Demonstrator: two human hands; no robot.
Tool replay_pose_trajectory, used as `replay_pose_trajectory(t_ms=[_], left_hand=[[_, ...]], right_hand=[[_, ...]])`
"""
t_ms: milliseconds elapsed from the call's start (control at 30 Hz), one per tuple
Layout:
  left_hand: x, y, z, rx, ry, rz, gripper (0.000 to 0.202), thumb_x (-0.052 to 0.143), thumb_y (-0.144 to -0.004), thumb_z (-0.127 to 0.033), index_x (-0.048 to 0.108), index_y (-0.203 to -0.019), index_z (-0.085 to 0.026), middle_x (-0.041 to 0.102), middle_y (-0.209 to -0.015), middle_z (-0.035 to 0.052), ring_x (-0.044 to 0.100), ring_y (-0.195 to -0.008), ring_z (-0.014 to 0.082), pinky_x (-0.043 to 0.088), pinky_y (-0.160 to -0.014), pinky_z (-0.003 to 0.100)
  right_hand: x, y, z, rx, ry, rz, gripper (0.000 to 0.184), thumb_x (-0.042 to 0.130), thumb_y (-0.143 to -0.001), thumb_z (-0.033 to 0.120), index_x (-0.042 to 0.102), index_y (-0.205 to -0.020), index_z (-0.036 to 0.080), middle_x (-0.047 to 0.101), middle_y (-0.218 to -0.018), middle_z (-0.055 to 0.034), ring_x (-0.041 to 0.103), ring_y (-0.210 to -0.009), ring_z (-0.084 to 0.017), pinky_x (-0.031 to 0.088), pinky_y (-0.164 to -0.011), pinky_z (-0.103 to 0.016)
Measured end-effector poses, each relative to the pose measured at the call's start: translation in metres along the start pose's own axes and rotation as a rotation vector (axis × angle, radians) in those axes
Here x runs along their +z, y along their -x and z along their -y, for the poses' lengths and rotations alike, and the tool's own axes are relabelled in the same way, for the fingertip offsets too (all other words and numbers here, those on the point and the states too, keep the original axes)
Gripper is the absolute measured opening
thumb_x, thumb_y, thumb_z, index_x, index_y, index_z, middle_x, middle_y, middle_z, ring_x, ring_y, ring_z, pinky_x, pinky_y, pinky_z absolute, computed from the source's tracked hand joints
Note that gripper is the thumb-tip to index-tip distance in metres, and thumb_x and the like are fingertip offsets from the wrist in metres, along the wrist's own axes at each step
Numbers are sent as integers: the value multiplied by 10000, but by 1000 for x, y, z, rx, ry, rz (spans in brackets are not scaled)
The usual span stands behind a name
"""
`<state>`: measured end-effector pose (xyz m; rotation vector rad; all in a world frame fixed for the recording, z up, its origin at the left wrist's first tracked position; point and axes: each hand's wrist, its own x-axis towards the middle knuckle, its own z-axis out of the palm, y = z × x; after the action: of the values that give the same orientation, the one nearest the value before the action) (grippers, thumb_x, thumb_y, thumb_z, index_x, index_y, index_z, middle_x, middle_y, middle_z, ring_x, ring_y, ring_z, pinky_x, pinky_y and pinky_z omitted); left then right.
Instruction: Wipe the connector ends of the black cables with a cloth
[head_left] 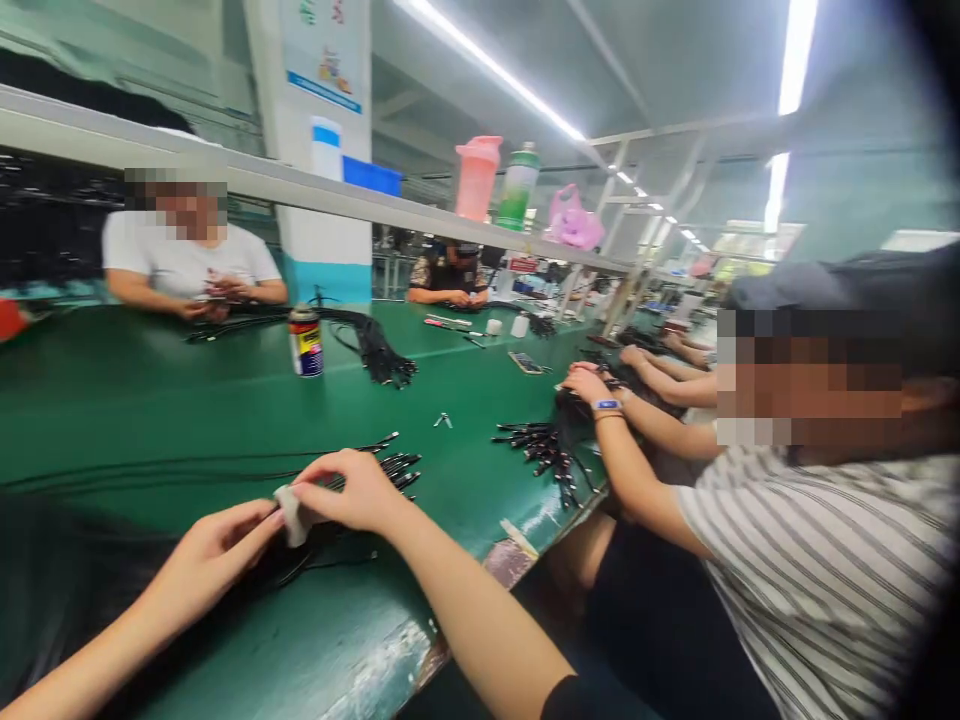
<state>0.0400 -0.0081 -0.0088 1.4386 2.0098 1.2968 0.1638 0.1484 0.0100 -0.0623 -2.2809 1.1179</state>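
A small off-white cloth (pixel 294 516) is pinched between the thumb and fingers of my right hand (pixel 351 488). From the other side, my left hand (pixel 221 548) meets the cloth with thumb and fingertips closed together; what lies between them is hidden. Black cables (pixel 187 463) run across the green table under and behind both hands. Their metal-tipped plug ends (pixel 401 470) fan out just beyond my right hand. A dark, blurred heap of cables (pixel 67 580) lies to the left of my left hand.
A spray can (pixel 306 342) stands across the green table (pixel 225 400), near another cable bundle (pixel 375 350). Small nippers (pixel 443 420) and a phone (pixel 525 363) lie beyond my hands. At right, a person in a striped shirt (pixel 832 560) handles a cable bundle (pixel 551 450). A shelf (pixel 420 215) spans above.
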Motion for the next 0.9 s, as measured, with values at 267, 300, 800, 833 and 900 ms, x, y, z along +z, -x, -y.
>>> replay_pose_trajectory(t_ms=[267,300,800,833,900], left_hand=[[5,10,-13,186,-196,-284,257,517,-911,-367,657,-1050,-203,632,-894,26,569,-758,139,434,-703,237],[5,12,-13,212,-215,-289,240,497,-928,-341,656,-1048,-206,626,-891,23,568,-776,135,430,-720,236],[4,14,-7,271,-392,-339,197,503,-936,-257,614,-1092,-209,634,-947,9,606,-878,130,450,-787,236],[4,14,-6,300,-400,-330,210,490,-944,-248,610,-1113,-214,639,-971,12,608,-902,131,452,-801,236],[2,14,-4,344,-402,-300,232,456,-961,-240,608,-1135,-221,646,-995,15,611,-924,129,457,-808,231]], right_hand=[[2,0,6,87,46,-32,112,600,-854,266,668,-827,181,676,-858,-33,583,-854,-160,429,-805,-288],[3,0,5,89,46,-23,118,588,-864,270,662,-837,182,670,-864,-34,577,-858,-162,429,-801,-290],[10,3,1,106,55,-19,173,555,-873,315,660,-831,186,653,-845,-45,571,-824,-175,430,-767,-298],[10,4,0,130,42,-22,183,559,-869,331,657,-829,183,652,-849,-47,574,-811,-174,432,-758,-296],[11,4,-2,175,2,-18,204,573,-856,359,650,-810,176,651,-826,-44,575,-777,-171,434,-722,-286]])
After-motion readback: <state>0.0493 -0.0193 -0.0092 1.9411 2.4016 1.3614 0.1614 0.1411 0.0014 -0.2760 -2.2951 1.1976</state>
